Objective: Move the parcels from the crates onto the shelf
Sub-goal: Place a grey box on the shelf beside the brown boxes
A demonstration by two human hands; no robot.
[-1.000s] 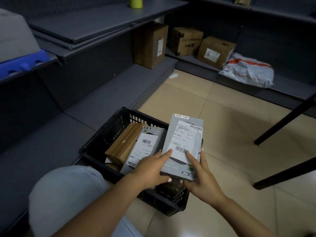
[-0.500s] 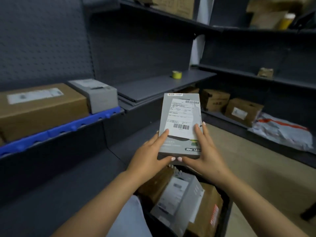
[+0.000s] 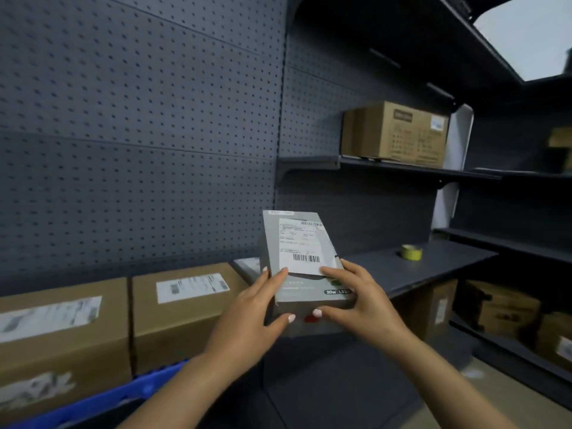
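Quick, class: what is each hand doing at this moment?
Left hand: holding the grey labelled parcel by its lower left edge.
Right hand: holding the same parcel by its lower right edge.

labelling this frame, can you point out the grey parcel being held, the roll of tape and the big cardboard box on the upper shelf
grey parcel (image 3: 305,261): head view, on its white shipping label.
roll of tape (image 3: 411,252): head view, on its yellow outer side.
big cardboard box (image 3: 402,134): head view, on its brown front face.

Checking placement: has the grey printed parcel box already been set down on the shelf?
No, both the left hand and right hand hold the grey printed parcel box in the air.
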